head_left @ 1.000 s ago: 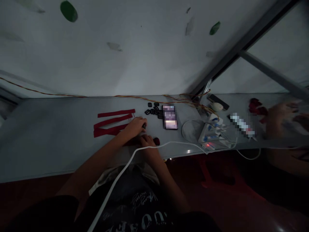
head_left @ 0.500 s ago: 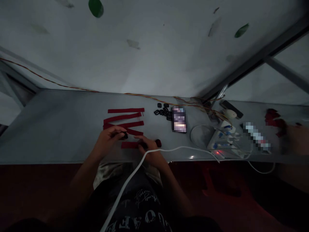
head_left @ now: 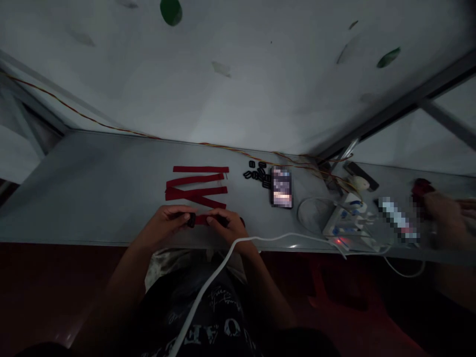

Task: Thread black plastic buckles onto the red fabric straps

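At a grey desk, a person's left hand and right hand face each other. A red strap, pinched in the right fingers, emerges at nine o'clock; a black buckle, clamped at the left fingers' three o'clock, has dropped level with its end, apparently aligning both pieces.
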The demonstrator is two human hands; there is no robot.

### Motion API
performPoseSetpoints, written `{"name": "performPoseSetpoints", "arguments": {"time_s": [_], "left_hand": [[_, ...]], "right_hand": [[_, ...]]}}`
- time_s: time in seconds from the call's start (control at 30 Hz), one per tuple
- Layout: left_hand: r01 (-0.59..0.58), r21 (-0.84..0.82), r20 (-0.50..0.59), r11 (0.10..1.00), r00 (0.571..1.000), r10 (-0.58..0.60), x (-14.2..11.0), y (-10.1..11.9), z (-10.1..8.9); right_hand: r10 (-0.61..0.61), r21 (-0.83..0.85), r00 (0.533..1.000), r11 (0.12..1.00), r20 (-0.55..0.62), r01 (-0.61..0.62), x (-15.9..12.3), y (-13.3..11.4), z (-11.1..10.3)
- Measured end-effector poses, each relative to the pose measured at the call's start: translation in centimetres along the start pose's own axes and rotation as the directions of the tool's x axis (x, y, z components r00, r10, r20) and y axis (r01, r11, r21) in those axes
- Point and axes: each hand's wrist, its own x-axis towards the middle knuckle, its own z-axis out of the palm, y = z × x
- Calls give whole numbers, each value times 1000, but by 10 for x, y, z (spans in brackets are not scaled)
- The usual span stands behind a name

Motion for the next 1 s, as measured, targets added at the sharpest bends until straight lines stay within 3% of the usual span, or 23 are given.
{"name": "performPoseSetpoints", "arguments": {"time_s": [0.2, 0.37, 0.5, 0.77, 0.83, 0.9, 1.0], "left_hand": [[-36, 55, 65, 998, 997, 33, 2, 7, 5], [-7, 34, 36, 999, 999, 6, 1, 5, 6], [20, 31, 4, 999, 1000, -20, 0, 3, 4], [52, -2, 41, 999, 998, -52, 1, 1, 11], [33, -3, 40, 999, 999, -32, 2, 2, 18], [1, -20, 11, 1000, 1000, -1, 3, 2, 24], [-41, -12, -43, 999, 998, 41, 4, 1, 28]], "right_hand": [[19, 57, 1000, 998, 8, -20, 2, 0, 2], [61, 18, 998, 998, -30, -60, 0, 1, 2], [83, 110, 996, 990, 38, -87, -2, -1, 0], [106, 288, 983, 946, 147, -145, 5, 9, 4], [59, 276, 991, 957, 117, -89, 5, 13, 8], [-31, 226, 999, 974, 14, 27, 4, 15, 11], [-207, 80, 977, 974, -58, 211, 1, 16, 12]]}}
